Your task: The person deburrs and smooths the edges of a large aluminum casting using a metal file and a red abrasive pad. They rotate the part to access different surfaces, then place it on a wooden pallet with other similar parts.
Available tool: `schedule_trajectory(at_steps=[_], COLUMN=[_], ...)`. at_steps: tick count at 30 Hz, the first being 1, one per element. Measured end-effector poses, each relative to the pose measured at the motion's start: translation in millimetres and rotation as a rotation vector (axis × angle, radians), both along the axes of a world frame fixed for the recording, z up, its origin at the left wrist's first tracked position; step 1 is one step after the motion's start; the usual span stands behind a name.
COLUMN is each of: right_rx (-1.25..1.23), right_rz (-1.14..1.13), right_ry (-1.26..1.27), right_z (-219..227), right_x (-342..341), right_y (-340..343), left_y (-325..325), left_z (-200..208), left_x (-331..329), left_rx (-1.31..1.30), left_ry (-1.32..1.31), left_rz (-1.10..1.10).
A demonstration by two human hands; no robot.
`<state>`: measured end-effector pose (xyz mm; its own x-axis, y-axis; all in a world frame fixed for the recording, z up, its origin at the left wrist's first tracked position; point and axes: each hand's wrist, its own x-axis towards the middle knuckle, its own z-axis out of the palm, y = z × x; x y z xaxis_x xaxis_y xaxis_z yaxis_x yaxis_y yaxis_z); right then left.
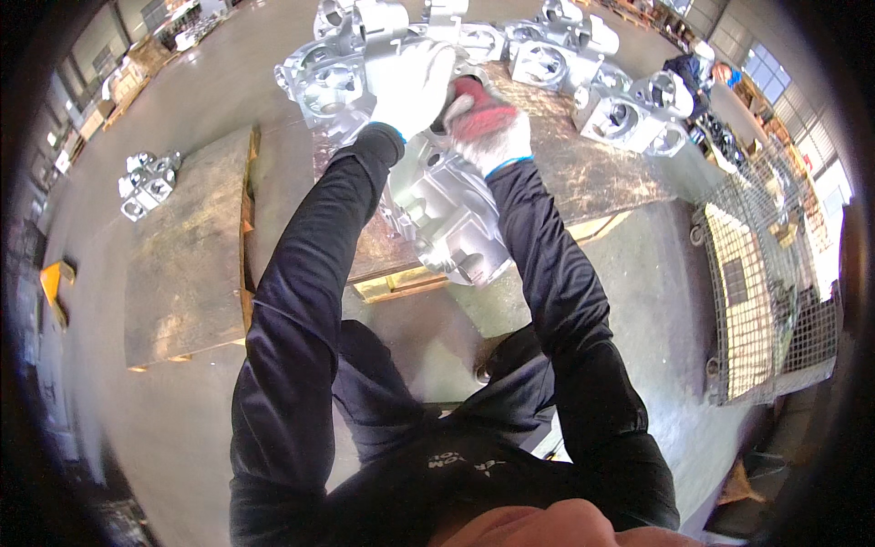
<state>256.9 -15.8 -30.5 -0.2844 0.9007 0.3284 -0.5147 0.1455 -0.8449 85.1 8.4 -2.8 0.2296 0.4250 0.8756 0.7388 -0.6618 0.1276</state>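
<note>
A large silvery metal casting [460, 214] with round bores and flat faces lies on the near part of a wooden pallet in front of me. Over its far end is my left hand [415, 89] in a white glove, its back bright with glare and its fingers hard to make out. Right beside it, my right hand [488, 123] wears a white glove with a red palm. Its fingers are curled and slightly blurred by motion. Whatever they close on is hidden between the two hands.
More castings [333, 80] crowd the far side of the wooden pallet [597, 178], others [629, 117] its right. At left a second pallet [187, 264] carries a smaller casting [149, 185]. A wire mesh cage [766, 283] stands at right; a person [697, 73] is beyond it.
</note>
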Motion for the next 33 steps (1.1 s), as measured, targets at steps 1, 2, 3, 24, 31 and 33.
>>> schedule_trajectory(at_steps=[1,2,3,24,31,33], right_rx=[0.014,-0.418,-0.388,0.197,0.198,0.096], right_rz=[0.072,0.607,0.437,-0.212,-0.116,-0.023], right_ry=[0.051,0.692,0.535,-1.546,-1.696,-1.541], right_z=[1.8,3.6,5.0,52.9,65.3,63.4], right_x=[-4.4,-8.0,-10.7,72.8,57.8,68.2], right_y=[4.3,7.0,7.6,-60.7,-39.6,-50.2], left_y=[-1.7,-1.6,-2.9,-10.3,-1.3,3.1], left_z=[-1.1,0.6,1.7,9.1,6.6,4.2], left_x=[-1.4,-2.0,-2.5,11.0,11.7,9.9], left_rx=[0.176,0.293,0.240,-0.021,0.173,0.201], left_ry=[0.100,0.199,0.255,-0.027,-0.002,-0.010], left_rz=[0.051,0.104,0.168,0.040,0.109,0.081])
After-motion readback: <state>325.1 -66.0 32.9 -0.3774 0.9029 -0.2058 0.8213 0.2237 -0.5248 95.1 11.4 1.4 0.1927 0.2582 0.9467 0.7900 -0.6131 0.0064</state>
